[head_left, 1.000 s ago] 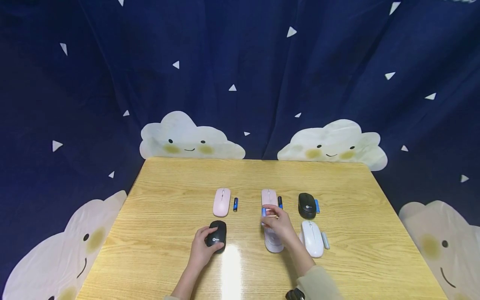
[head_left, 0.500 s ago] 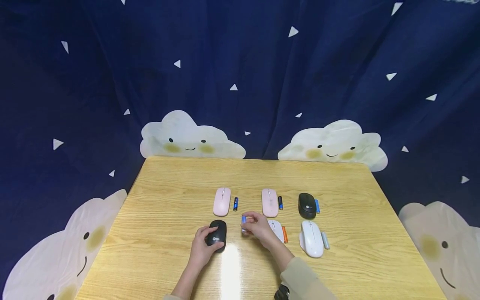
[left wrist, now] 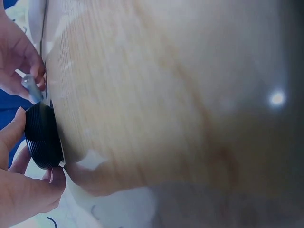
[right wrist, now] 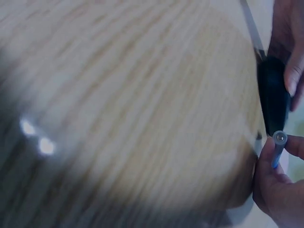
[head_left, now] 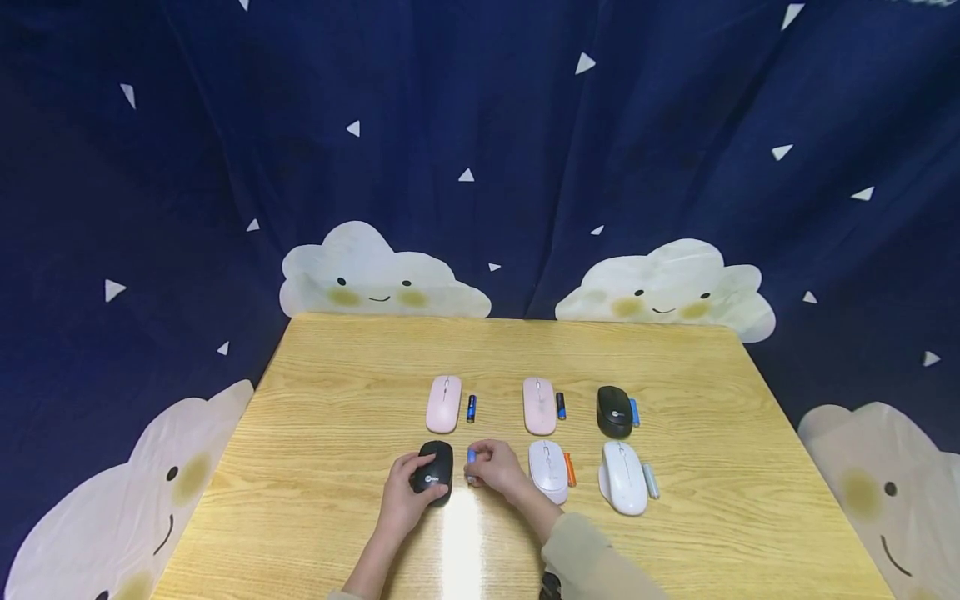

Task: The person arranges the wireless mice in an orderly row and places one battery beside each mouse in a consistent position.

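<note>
A black computer mouse (head_left: 437,473) rests on the wooden table, and my left hand (head_left: 401,500) holds it by its sides with thumb and fingers. In the left wrist view the mouse (left wrist: 42,135) shows its ridged dark side between those fingers. Just right of it, my right hand (head_left: 501,468) pinches a small blue battery (head_left: 471,467) close over the tabletop. The right wrist view shows the metal end of this battery (right wrist: 280,137) between thumb and fingers, near the end of the black mouse (right wrist: 273,92).
Two pink mice, the left one (head_left: 444,404) beside a dark blue battery (head_left: 471,409), lie farther back. Rightward are a white mouse (head_left: 549,471) with an orange battery (head_left: 570,469), another black mouse (head_left: 615,412) with a blue battery (head_left: 635,412), and a white mouse (head_left: 626,479) with a grey battery (head_left: 651,481).
My right hand has carried the blue battery leftward and down, from over the middle mice to beside the black mouse. The left hand and its mouse stay in place.
</note>
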Available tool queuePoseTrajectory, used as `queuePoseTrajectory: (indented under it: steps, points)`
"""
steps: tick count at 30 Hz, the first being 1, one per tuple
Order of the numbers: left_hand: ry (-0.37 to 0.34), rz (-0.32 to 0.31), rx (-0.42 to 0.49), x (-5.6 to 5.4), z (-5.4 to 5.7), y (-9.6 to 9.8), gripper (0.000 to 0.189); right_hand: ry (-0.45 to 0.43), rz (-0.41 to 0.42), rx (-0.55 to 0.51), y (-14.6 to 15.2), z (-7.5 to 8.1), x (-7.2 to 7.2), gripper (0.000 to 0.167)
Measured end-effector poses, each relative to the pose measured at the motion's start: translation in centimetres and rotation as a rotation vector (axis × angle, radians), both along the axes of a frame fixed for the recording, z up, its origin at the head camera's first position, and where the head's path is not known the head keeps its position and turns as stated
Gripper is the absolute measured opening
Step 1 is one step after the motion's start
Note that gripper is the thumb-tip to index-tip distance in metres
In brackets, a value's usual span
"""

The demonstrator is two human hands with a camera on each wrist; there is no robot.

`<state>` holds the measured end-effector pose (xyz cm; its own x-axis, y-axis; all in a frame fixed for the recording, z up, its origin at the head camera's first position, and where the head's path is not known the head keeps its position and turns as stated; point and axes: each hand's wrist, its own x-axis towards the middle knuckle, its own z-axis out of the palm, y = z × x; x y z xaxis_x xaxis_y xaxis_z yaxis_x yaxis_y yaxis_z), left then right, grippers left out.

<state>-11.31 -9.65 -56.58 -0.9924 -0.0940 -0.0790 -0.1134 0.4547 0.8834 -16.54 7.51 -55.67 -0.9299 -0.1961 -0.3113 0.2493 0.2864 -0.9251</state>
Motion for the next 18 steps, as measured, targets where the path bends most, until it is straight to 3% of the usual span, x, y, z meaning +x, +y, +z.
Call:
queuePoseTrajectory:
  steps: [5,12,18]
  points:
    - [0.014,0.002,0.014,0.0,-0.1,0.0,0.047,0.111,0.012,0.159,-0.4,-0.5,0.2,0.033]
    - [0.127,-0.010,-0.006,0.3,0.0,0.0,0.047,0.199,0.025,0.303,-0.9,-0.7,0.3,0.029]
    - [0.041,-0.003,0.021,0.0,-0.2,0.0,0.047,0.207,0.016,0.357,-1.2,-0.3,0.5,0.028]
